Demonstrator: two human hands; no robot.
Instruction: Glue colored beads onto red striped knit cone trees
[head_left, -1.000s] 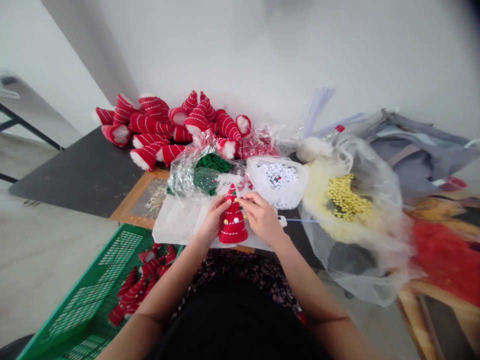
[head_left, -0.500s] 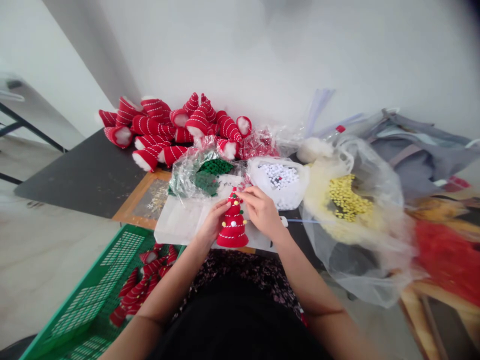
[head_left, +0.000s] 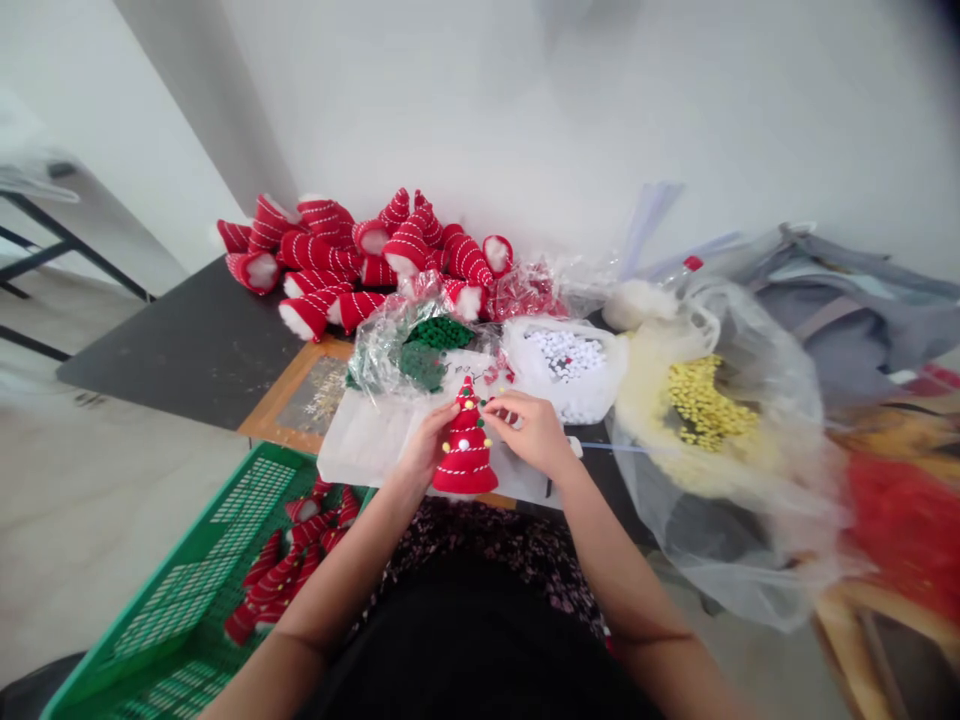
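A red cone [head_left: 466, 468] with white spiral cord and small green, yellow and white balls stands upright near the table's front edge. My left hand [head_left: 429, 440] grips its left side, thumb near the upper part. At the cone's upper right, my right hand [head_left: 529, 430] has its thumb and forefinger pinched together; what lies between the fingertips is too small to make out. Behind the hands are a clear bag of green balls [head_left: 437, 333] and a white bag of white balls [head_left: 574, 352].
Red cones [head_left: 319, 275] are piled at the back left. A green crate [head_left: 176, 570] with more cones stands lower left. A wooden frame [head_left: 281, 400] lies left of the white sheet [head_left: 360, 440]. At right sits a large bag of yellow balls [head_left: 709, 405].
My right hand has drawn slightly away from the cone to the right, its fingertips now a little apart from it. The surroundings have shifted slightly right in view.
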